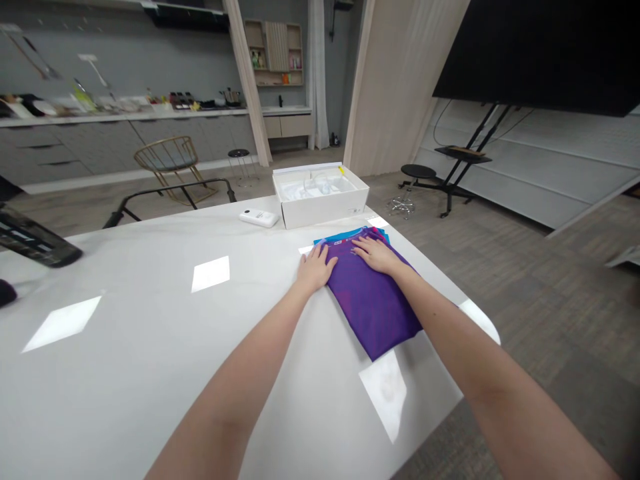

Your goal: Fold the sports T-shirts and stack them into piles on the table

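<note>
A purple shirt point(373, 300), folded into a long flat shape, lies near the right edge of the white table point(165, 347). Under its far end shows a strip of blue cloth point(345, 235). My left hand point(317, 268) rests at the shirt's upper left edge, fingers stretched out. On the upper right part of the shirt my right hand point(376, 255) lies flat with its fingers spread. Neither hand grips the fabric. The near end of the shirt spreads toward me, partly behind my right forearm.
Just beyond the shirt stands an open white box point(325, 210) with clear plastic inside. Left of it lies a white handheld device point(259, 218). A dark bottle-like object point(37, 237) is at the far left. A black stool point(419, 172) stands on the floor past the table.
</note>
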Demonstrator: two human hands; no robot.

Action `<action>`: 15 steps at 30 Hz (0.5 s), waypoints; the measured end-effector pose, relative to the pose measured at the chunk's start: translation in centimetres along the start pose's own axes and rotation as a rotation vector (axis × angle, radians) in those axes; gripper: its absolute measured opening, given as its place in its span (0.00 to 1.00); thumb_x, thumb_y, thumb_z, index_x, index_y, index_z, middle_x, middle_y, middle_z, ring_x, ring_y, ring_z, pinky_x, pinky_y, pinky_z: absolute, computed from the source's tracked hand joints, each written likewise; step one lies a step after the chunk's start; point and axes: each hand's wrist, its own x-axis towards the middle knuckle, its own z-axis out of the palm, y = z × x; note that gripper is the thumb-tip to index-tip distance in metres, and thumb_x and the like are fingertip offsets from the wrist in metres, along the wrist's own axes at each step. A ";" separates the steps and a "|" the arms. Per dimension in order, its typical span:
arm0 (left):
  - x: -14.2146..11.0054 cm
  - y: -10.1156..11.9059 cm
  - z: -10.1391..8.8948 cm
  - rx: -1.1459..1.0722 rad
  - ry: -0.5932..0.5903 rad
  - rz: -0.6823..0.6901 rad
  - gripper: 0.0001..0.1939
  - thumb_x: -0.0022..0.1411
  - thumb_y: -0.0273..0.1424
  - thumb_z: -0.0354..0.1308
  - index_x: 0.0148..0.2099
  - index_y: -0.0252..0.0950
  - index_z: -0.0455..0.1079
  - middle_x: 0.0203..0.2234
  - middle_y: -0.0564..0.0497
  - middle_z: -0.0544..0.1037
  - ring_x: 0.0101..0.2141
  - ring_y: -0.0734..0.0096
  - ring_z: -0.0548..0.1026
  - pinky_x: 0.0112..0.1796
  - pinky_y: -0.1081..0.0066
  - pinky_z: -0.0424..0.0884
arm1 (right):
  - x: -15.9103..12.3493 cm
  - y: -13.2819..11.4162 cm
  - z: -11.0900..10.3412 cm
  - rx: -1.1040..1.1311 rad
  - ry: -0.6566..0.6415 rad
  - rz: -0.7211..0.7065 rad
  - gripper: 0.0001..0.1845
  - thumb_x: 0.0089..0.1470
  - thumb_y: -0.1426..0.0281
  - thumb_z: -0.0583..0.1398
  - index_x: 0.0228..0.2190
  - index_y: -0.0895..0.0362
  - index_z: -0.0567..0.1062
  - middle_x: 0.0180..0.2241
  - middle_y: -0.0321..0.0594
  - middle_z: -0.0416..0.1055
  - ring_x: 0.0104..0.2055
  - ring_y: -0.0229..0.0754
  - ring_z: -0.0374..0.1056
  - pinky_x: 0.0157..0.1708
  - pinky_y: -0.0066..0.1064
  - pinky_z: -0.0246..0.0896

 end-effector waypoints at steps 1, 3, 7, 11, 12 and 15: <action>-0.5 -0.8 -0.2 0.007 -0.012 -0.033 0.32 0.74 0.49 0.36 0.74 0.42 0.51 0.72 0.45 0.53 0.71 0.53 0.51 0.66 0.41 0.49 | -0.3 0.7 -0.1 -0.034 -0.004 0.066 0.32 0.70 0.51 0.45 0.67 0.50 0.62 0.71 0.43 0.52 0.73 0.54 0.45 0.69 0.57 0.39; -1.8 -2.3 -1.0 0.043 0.007 -0.050 0.31 0.75 0.45 0.36 0.74 0.42 0.49 0.72 0.43 0.55 0.70 0.52 0.53 0.66 0.39 0.48 | -1.1 1.7 -0.8 -0.092 0.027 0.202 0.34 0.70 0.51 0.43 0.69 0.52 0.59 0.72 0.46 0.47 0.74 0.56 0.42 0.68 0.63 0.36; -5.4 -3.5 -2.6 0.088 0.174 0.026 0.29 0.75 0.36 0.38 0.74 0.36 0.49 0.71 0.39 0.56 0.70 0.56 0.55 0.67 0.47 0.51 | -3.2 1.1 -2.4 -0.110 0.168 0.300 0.33 0.70 0.56 0.43 0.68 0.60 0.59 0.71 0.54 0.50 0.73 0.58 0.44 0.68 0.60 0.42; -10.2 -2.7 -3.3 0.001 0.154 0.154 0.29 0.73 0.32 0.43 0.73 0.36 0.50 0.71 0.40 0.56 0.70 0.57 0.54 0.67 0.48 0.52 | -7.4 -2.7 -2.4 0.032 0.189 0.058 0.31 0.70 0.54 0.46 0.66 0.56 0.65 0.70 0.49 0.54 0.73 0.52 0.46 0.69 0.51 0.45; -11.5 -2.4 -3.4 -0.026 0.123 0.195 0.30 0.72 0.31 0.45 0.73 0.36 0.50 0.71 0.40 0.56 0.70 0.57 0.54 0.67 0.47 0.52 | -8.7 -3.6 -2.2 0.066 0.164 0.014 0.31 0.69 0.54 0.46 0.65 0.53 0.65 0.70 0.47 0.54 0.73 0.52 0.46 0.70 0.52 0.44; -15.3 -1.7 -3.3 -0.099 0.034 0.293 0.32 0.69 0.29 0.48 0.74 0.39 0.50 0.71 0.41 0.56 0.70 0.58 0.55 0.67 0.47 0.53 | -12.5 -4.4 -1.2 0.106 0.084 0.011 0.29 0.69 0.53 0.46 0.66 0.46 0.64 0.71 0.43 0.53 0.73 0.53 0.45 0.69 0.60 0.40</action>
